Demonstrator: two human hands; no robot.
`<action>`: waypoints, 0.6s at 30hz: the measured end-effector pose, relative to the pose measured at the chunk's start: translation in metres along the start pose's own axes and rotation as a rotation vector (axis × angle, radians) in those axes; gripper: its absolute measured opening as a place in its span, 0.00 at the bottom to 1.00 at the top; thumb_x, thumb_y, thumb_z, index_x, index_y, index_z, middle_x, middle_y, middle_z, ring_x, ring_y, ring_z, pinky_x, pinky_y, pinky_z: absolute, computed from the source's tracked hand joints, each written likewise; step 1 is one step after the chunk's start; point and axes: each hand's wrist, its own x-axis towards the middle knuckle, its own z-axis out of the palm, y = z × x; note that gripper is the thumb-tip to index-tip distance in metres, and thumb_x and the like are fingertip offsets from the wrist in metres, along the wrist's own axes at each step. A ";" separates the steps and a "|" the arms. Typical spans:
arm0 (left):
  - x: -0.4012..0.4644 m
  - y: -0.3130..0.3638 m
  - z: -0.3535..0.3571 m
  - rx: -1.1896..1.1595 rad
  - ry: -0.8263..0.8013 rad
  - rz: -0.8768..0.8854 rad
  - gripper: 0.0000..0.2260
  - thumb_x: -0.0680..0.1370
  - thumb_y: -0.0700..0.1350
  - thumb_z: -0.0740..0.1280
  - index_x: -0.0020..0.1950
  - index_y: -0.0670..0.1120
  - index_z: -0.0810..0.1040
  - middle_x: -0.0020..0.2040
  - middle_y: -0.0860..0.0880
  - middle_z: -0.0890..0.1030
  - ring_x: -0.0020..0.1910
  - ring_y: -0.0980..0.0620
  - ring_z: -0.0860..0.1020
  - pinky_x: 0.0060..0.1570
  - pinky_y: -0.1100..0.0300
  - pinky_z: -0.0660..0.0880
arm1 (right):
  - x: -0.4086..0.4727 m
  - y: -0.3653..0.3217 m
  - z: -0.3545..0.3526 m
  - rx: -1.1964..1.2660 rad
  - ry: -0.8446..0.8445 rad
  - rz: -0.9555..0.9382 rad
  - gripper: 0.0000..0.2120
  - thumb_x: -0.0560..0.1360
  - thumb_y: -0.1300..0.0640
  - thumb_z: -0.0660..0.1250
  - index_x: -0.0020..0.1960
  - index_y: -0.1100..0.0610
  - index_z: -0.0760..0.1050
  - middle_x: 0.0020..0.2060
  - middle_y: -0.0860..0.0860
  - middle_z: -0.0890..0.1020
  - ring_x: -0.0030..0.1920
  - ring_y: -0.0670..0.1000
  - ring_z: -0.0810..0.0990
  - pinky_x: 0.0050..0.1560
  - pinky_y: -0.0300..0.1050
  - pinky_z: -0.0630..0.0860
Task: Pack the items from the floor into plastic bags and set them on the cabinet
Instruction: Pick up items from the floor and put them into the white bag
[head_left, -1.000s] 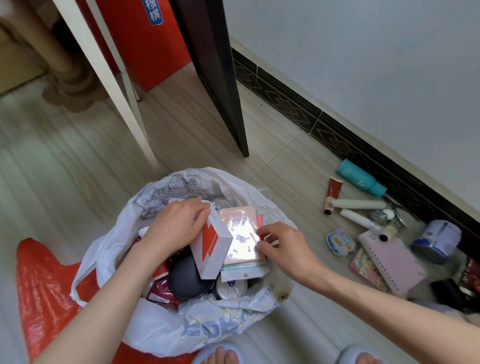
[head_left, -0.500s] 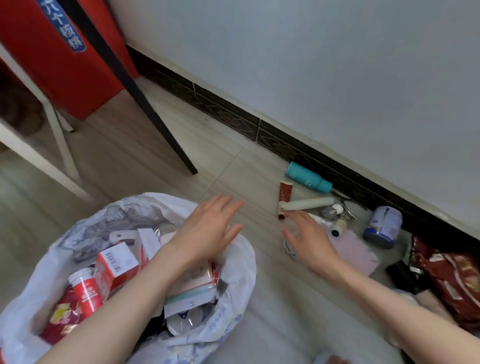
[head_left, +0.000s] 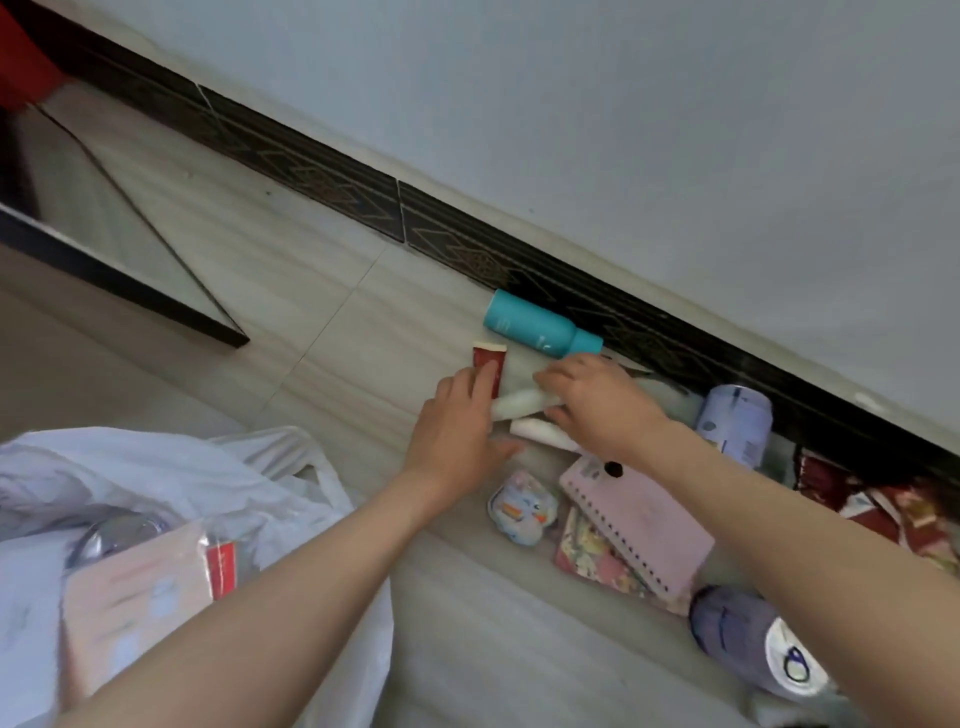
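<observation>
Both hands down on the white tubes (head_left: 522, 404) by the far wall: left hand (head_left: 457, 431) and right hand (head_left: 602, 405) cupped over them (grip unclear). Labels too blurred. Teal bottle (head_left: 540, 330) just beyond, plastic bag (head_left: 291, 467) near left.

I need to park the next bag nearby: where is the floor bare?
Bare floor lies between the white bag, skirting and teal bottle. Crowded: right of both hands, around the pink notebook.
</observation>
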 end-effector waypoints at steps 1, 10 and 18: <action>0.002 -0.002 0.002 0.008 0.017 -0.008 0.37 0.70 0.53 0.70 0.73 0.44 0.57 0.65 0.44 0.68 0.62 0.44 0.66 0.57 0.51 0.68 | 0.002 0.002 0.003 -0.016 -0.025 0.003 0.21 0.76 0.52 0.60 0.68 0.55 0.67 0.64 0.54 0.73 0.66 0.55 0.67 0.68 0.49 0.59; 0.002 -0.039 -0.005 0.012 0.083 -0.099 0.16 0.74 0.41 0.67 0.61 0.41 0.73 0.58 0.42 0.73 0.57 0.42 0.69 0.56 0.52 0.68 | 0.013 0.000 0.002 -0.213 -0.095 0.002 0.16 0.76 0.57 0.59 0.63 0.55 0.67 0.58 0.53 0.72 0.61 0.53 0.69 0.62 0.50 0.62; 0.009 -0.041 -0.006 -0.082 0.076 -0.105 0.12 0.75 0.45 0.66 0.56 0.42 0.77 0.53 0.43 0.74 0.54 0.45 0.71 0.52 0.55 0.69 | 0.008 0.000 0.009 -0.242 -0.047 -0.047 0.15 0.75 0.59 0.61 0.61 0.57 0.64 0.56 0.53 0.74 0.57 0.54 0.72 0.58 0.47 0.65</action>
